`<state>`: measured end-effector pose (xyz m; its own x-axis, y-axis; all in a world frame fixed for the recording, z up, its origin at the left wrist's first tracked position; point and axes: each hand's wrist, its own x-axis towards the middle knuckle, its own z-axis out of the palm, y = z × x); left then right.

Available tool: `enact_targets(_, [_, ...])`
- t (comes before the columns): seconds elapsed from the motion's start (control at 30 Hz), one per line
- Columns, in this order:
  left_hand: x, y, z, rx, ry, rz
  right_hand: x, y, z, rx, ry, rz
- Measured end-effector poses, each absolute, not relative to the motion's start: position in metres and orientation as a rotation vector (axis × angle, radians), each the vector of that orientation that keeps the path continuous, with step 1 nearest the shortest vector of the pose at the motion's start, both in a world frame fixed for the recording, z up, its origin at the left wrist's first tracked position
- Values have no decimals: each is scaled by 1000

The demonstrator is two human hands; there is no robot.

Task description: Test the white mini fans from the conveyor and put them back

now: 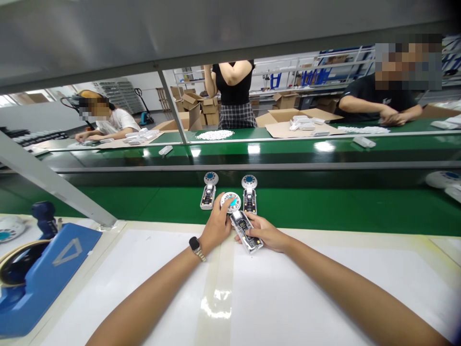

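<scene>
1. The clear-bodied device (245, 231) is in both my hands, held over the seam where the white tabletop (144, 288) meets the green belt (165, 204); I can't tell whether it touches either.
2. Its long axis runs aslant: the round head (235, 203) points away and to the left, the body's end comes back toward me, to the right.
3. My left hand (215, 227) is nearer the head, fingers curled on its rim and one laid across the face. My right hand (265, 232) has closed on the body from the right, thumb on top.
4. Just beyond, two like devices rest on the belt, heads away from me: the left one (208, 197) near my left fingertips, the right one (249, 197) just behind my right hand. Sideways room between them is tight.
5. Toward me, the tabletop spreads between my forearms; beyond the pair, a metal rail (306, 166) bounds the belt. A blue tape dispenser (54, 274) sits well off to my left.
</scene>
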<state>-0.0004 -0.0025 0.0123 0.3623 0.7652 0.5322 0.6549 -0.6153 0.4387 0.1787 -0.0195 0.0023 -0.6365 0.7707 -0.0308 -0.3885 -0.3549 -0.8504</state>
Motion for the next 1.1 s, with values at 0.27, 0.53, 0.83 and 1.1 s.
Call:
enact_targets(0.27, [0, -3, 12, 2443, 1297, 1092, 178, -20, 3, -581, -1097, 2039])
enact_targets(0.53, [-3, 0, 11, 2443, 1423, 1099, 178, -22, 11, -677, -979, 1988])
enact_targets(0.83, [-38, 29, 8, 2392, 2079, 1184, 177, -5, -1, -927, -881, 1579])
enact_targets(1.1, [-58, 44, 2, 2222, 2430, 884, 209, 31, -24, -1298, -858, 1106])
